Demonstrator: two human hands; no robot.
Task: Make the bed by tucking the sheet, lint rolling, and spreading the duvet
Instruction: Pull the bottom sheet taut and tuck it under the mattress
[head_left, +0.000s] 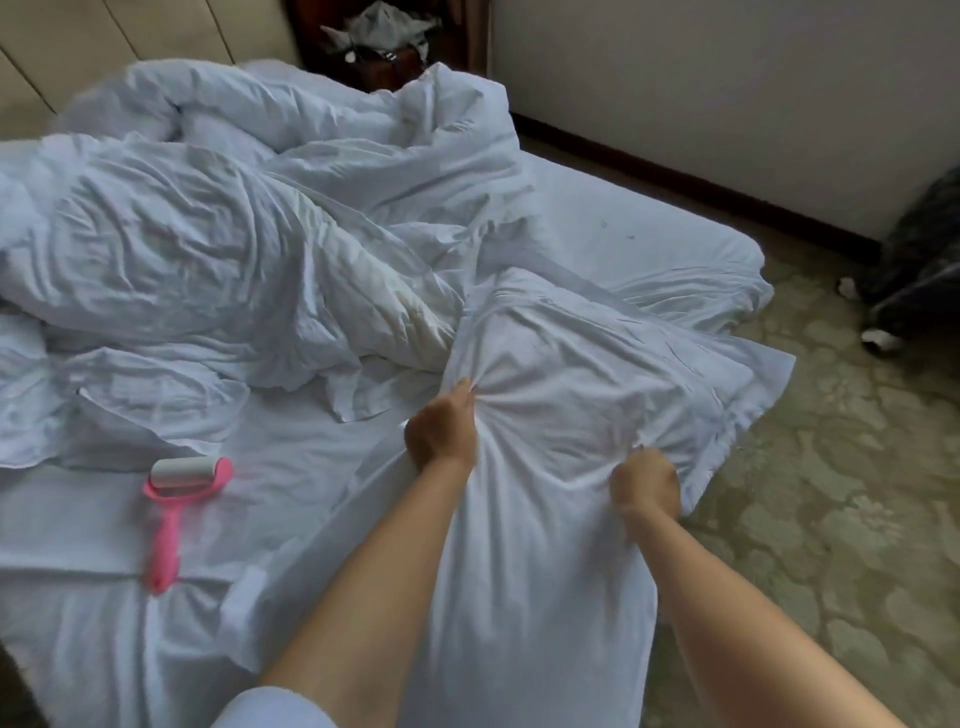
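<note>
Lighting is dim, soft and cool, with only faint shadows and no glare. Overall focus is soft. Wide-angle distortion bends the edges.

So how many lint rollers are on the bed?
1. The pink lint roller lies on the sheet, left of the left hand. The heaped duvet could hide another.

A heaped, crumpled white duvet (218, 228) blocks the bed's far and left side. The flat white sheet (291, 483) near the bed's near edge lies open, broken only by a pink plastic lint roller (174, 512) lying flat there. The far right corner of the bed (670, 234) is bare. Beyond the right edge, patterned green carpet (831, 519) runs open to a dark bag (919, 270) by the wall.
</note>
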